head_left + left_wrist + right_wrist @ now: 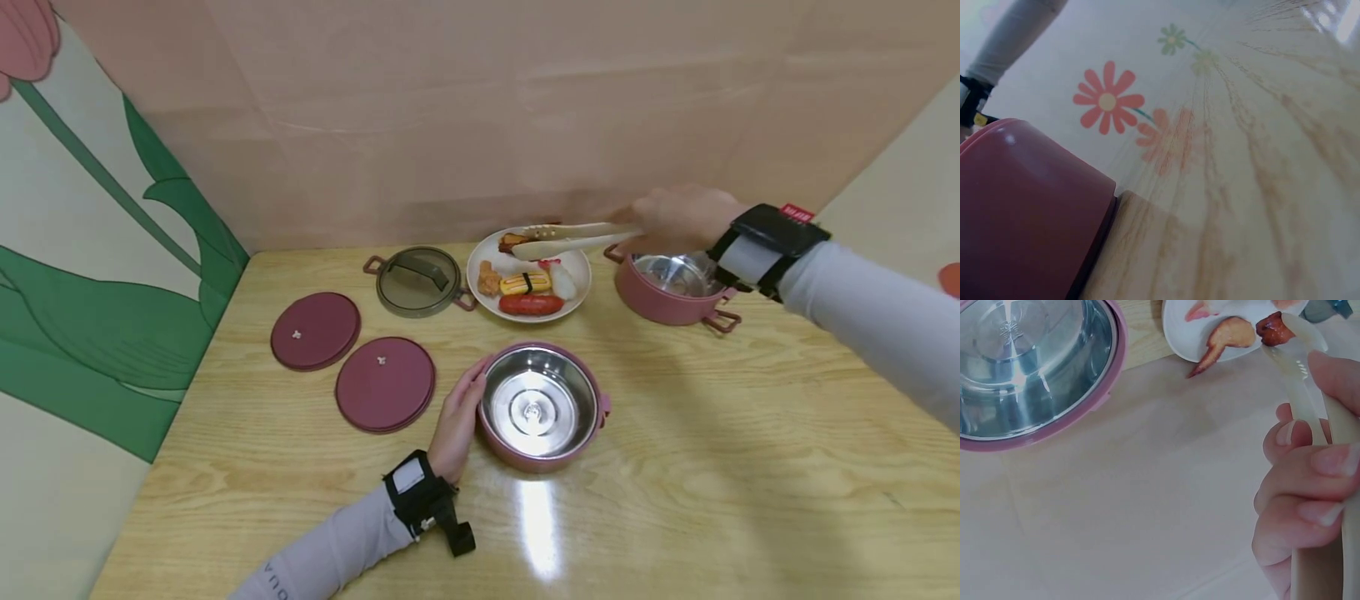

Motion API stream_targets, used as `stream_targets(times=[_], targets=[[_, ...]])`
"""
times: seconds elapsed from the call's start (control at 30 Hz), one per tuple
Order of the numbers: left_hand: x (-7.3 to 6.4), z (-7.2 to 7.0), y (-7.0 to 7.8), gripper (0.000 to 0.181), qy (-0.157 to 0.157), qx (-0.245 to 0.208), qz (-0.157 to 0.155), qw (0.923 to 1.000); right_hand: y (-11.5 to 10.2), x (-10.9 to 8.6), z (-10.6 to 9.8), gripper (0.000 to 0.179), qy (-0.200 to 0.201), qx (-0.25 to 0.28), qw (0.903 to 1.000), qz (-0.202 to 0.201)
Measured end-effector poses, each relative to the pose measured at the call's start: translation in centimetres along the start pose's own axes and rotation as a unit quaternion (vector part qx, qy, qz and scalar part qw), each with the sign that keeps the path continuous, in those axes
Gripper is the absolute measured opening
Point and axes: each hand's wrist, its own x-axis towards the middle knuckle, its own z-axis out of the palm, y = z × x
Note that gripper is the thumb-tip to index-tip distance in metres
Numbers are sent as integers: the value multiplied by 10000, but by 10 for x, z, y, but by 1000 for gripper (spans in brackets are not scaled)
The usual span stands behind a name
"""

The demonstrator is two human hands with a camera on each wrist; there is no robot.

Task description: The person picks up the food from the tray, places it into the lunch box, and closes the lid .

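My right hand (678, 218) grips cream-coloured tongs (577, 237) above the back of a white plate (480, 250). In the right wrist view the tong tips stand on either side of a glazed brown food piece (1274, 330), next to a chicken wing (1232, 334); how firmly they pinch it is unclear. The plate also bears a red sausage (531, 305), a yellow piece with a black band (525, 283), a fried piece (489, 279) and a white piece (561, 282). My left hand (456, 425) holds the left side of a pink steel-lined pot (510, 457); its fingers are partly hidden.
A second pink pot (667, 308) stands right of the plate, beneath my right wrist. Left of the plate lies a glass lid (408, 300) with a dark handle. Two maroon round lids (315, 332) lie further left. A beige covered wall (375, 167) rises behind the table.
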Motion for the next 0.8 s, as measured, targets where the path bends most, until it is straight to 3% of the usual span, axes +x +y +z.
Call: stream_targets(times=[0.3, 0.57, 0.8], targets=[[0, -1, 1, 47, 79, 112, -90, 9999, -9, -11, -9, 51, 66, -15, 10000, -26], [0, -3, 0, 48, 144, 87, -109, 9998, -21, -22, -19, 49, 177, -208, 9988, -416], [-1, -3, 0, 48, 127, 64, -76, 9999, -29, -35, -27, 52, 578, -513, 9941, -756]])
